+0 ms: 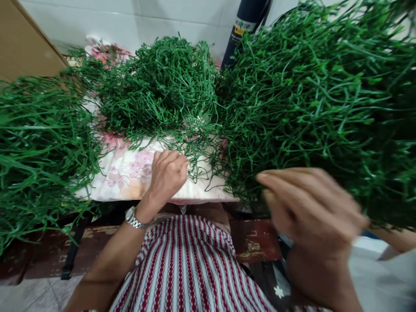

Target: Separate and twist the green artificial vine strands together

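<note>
Blurred and closest to the lens, the right hand (pixel 312 208) hangs in front of the big green tangle (pixel 318 99). Its fingers (pixel 286 180) lie extended and close together, pointing left, tips just at the tangle's lower edge; whether they pinch a strand I cannot tell, since the blur hides the tips.

Going from the left: a loose heap (pixel 39 151) of the same green stems lies well apart from both hands, seemingly set aside out of the way. Beyond the left fingers sits a middle mound (pixel 162 86), resting on a floral cloth (pixel 126 173) that likely keeps the stems off the surface below. The left hand (pixel 167 173), a watch (pixel 134 218) on its wrist, is curled shut, knuckles up, fingers (pixel 172 158) closed on a few thin strands trailing from the mound's front edge; the hand rests on the cloth, probably to steady the pull.

Right of those fingers the big tangle rises high, near the camera, perhaps lifted to be worked apart. Behind it stands a dark tube (pixel 242 30) against the tiled wall. Below the hands, a striped garment (pixel 191 268) covers the lap.
</note>
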Tool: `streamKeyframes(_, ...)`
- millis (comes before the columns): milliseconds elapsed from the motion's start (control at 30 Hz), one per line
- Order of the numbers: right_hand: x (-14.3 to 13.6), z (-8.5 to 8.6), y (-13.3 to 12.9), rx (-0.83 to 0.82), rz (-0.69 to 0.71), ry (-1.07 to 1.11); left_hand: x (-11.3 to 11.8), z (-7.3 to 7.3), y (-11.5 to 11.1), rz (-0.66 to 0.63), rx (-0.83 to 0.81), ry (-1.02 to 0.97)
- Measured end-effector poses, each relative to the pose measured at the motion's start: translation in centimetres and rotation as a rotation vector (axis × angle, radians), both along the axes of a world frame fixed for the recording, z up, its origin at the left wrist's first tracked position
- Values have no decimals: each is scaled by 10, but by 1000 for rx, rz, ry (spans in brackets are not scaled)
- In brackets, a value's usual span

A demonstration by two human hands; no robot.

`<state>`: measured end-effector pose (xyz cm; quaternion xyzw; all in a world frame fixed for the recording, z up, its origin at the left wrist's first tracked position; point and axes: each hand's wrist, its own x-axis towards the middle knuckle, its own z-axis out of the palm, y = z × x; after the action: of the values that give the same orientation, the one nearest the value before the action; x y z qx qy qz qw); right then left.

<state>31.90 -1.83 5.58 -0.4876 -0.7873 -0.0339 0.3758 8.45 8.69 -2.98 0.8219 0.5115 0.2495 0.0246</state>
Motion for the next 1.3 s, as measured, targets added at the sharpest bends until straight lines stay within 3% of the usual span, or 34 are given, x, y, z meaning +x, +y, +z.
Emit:
streamKeyframes(100, -21, -29, 37, -20, 187, -185, -17, -2, -5, 40, -14, -41)
streamKeyframes(233, -56, -60, 51, -133, 269, -181, -8, -2, -11, -68, -146, -1)
streamKeyframes(400, -76, -68, 68, -197, 314, -63, 9, -4, -25, -384, -281, -94)
streamKeyframes(500, -73, -74, 79, -286, 297, -70, -2, -4, -27, -444, -305, -174)
streamKeyframes(633, -65, -86, 77, -380, 218, -247, -25, 1, -12, -287, -190, -196)
streamKeyframes(700, -63, -89, 69, -359, 184, -262, -29, 4, -2, -165, -139, -99)
streamKeyframes(800, -62, -89, 57, -320, 166, -231, -22, 7, 11, -120, -123, 103)
streamKeyframes(1000, -68, -90, 46, -361, 238, -226, -12, -3, 17, 1, -95, 338)
streamKeyframes(1200, -88, -100, 47, -344, 436, -99, -44, -5, 8, 107, 11, 297)
streamKeyframes(1300, -93, -100, 52, -317, 432, -125, -66, -2, 5, 180, 60, 250)
